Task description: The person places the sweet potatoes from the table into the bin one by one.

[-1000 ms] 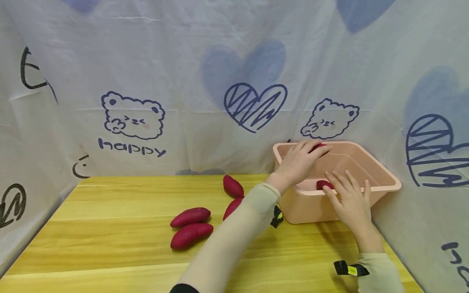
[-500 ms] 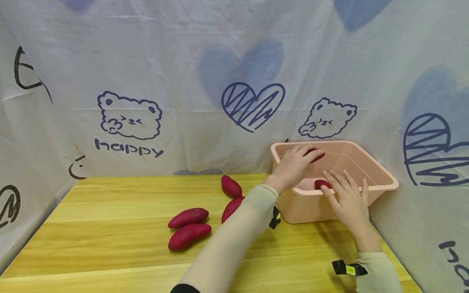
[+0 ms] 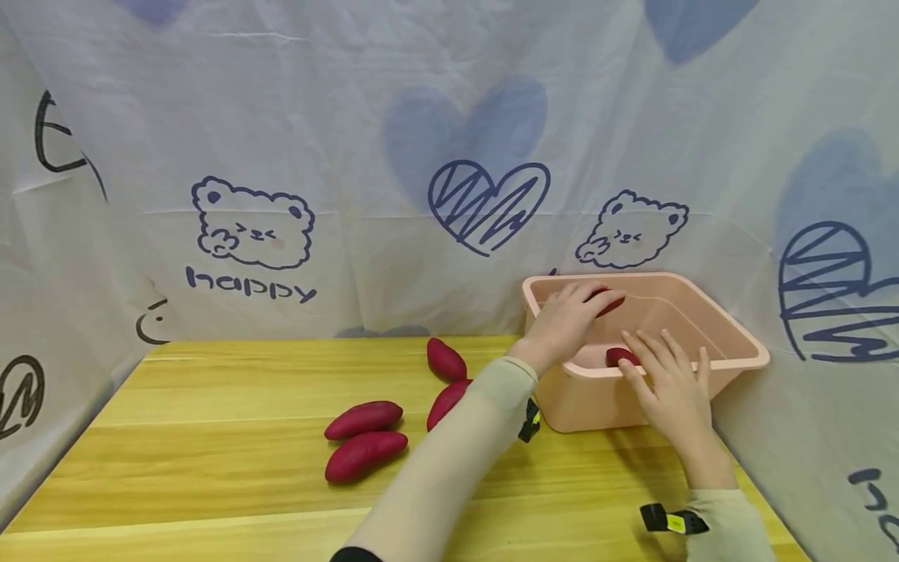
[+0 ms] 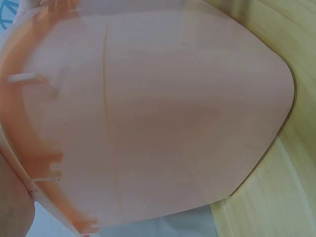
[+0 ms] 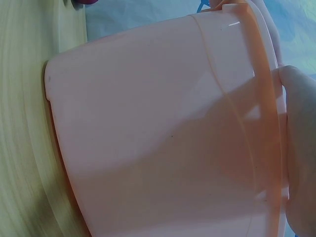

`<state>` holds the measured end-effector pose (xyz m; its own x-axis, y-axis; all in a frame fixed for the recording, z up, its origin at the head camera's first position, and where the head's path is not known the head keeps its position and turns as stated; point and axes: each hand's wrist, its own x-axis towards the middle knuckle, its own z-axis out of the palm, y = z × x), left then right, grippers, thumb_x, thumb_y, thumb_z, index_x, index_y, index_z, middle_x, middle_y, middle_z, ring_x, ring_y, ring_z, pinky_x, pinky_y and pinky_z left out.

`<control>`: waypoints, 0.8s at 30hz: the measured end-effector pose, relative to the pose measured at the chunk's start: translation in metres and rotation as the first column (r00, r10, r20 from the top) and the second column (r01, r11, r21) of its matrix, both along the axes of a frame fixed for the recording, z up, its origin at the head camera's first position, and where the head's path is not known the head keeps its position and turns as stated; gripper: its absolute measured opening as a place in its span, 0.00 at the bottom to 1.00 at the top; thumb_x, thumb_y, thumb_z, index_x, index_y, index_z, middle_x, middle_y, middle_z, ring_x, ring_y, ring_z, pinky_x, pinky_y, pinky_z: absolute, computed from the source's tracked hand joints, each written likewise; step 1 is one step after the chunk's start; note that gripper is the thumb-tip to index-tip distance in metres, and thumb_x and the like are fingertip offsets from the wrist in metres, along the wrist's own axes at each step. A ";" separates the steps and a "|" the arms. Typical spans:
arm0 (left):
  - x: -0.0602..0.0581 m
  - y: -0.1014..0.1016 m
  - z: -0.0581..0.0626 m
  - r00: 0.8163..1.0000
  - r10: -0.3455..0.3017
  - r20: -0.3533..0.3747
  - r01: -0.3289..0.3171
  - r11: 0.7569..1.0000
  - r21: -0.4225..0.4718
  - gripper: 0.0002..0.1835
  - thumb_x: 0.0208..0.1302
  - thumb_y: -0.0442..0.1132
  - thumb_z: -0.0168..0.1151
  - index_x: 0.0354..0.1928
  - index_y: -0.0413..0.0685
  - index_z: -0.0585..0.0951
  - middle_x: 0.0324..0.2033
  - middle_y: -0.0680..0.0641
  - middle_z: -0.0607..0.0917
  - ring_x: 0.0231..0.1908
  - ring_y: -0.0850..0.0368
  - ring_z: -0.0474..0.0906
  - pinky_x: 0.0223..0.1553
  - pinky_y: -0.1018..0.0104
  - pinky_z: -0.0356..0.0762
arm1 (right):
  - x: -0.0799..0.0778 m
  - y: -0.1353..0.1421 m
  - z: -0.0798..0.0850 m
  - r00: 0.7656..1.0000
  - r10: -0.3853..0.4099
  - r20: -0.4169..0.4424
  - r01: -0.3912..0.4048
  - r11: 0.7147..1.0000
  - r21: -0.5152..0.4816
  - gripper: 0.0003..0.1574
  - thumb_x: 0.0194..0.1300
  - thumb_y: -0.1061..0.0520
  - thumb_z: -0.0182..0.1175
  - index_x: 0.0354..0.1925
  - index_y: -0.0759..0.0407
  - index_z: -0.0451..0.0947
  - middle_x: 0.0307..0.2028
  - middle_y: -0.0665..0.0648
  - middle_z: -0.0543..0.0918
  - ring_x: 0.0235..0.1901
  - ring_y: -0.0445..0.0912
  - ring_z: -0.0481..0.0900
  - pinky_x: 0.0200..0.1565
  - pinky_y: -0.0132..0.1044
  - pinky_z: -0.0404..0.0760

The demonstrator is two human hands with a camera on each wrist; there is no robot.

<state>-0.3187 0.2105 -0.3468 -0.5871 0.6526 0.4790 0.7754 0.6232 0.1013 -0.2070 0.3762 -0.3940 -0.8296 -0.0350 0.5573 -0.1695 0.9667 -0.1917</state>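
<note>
In the head view, my left hand (image 3: 565, 318) grips a purple sweet potato (image 3: 612, 303) just inside the far left part of the pink plastic bin (image 3: 649, 402). The fingers curl over it and cover much of it. My right hand (image 3: 670, 390) rests on the bin's near rim, its fingers spread and fairly straight, pointing inward. Another sweet potato (image 3: 621, 357) lies in the bin beside the right thumb. Both wrist views are filled mostly by the bin's outer wall (image 4: 187, 113), with the right hand (image 5: 302, 148) along the rim.
On the wooden table (image 3: 211, 437), two sweet potatoes lie side by side, the rear one (image 3: 364, 420) close behind the front one (image 3: 365, 456). Two more, one farther back (image 3: 445, 360) and one partly behind the left forearm (image 3: 446, 402), lie nearer the bin. A printed cloth (image 3: 365, 140) hangs behind.
My left hand has lowered the sweet potato slightly into the bin over the last second. The right hand has stayed at the near rim. The other sweet potatoes have not moved.
</note>
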 end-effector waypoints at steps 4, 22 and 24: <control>0.000 0.000 0.000 1.000 0.003 0.005 -0.003 1.000 0.003 0.31 0.70 0.39 0.56 0.72 0.69 0.63 0.71 0.59 0.64 0.71 0.59 0.60 0.68 0.55 0.65 | 0.000 0.000 0.000 1.000 -0.001 0.001 0.001 1.000 0.000 0.33 0.74 0.36 0.42 0.69 0.47 0.66 0.67 0.63 0.70 0.72 0.60 0.55 0.70 0.68 0.31; -0.005 0.000 -0.002 1.000 -0.002 -0.008 0.002 1.000 0.028 0.29 0.71 0.44 0.56 0.72 0.70 0.62 0.70 0.57 0.66 0.70 0.60 0.62 0.66 0.56 0.68 | -0.001 0.001 -0.001 1.000 -0.002 -0.002 0.002 1.000 -0.003 0.32 0.74 0.36 0.42 0.69 0.46 0.67 0.66 0.63 0.71 0.72 0.60 0.56 0.70 0.67 0.31; -0.005 0.000 -0.002 1.000 0.002 -0.019 -0.001 1.000 0.025 0.30 0.70 0.44 0.58 0.71 0.69 0.63 0.69 0.56 0.68 0.69 0.60 0.63 0.66 0.57 0.69 | -0.001 0.001 -0.001 1.000 -0.003 -0.001 0.003 1.000 -0.001 0.32 0.74 0.36 0.42 0.69 0.46 0.67 0.66 0.63 0.71 0.72 0.60 0.56 0.70 0.67 0.31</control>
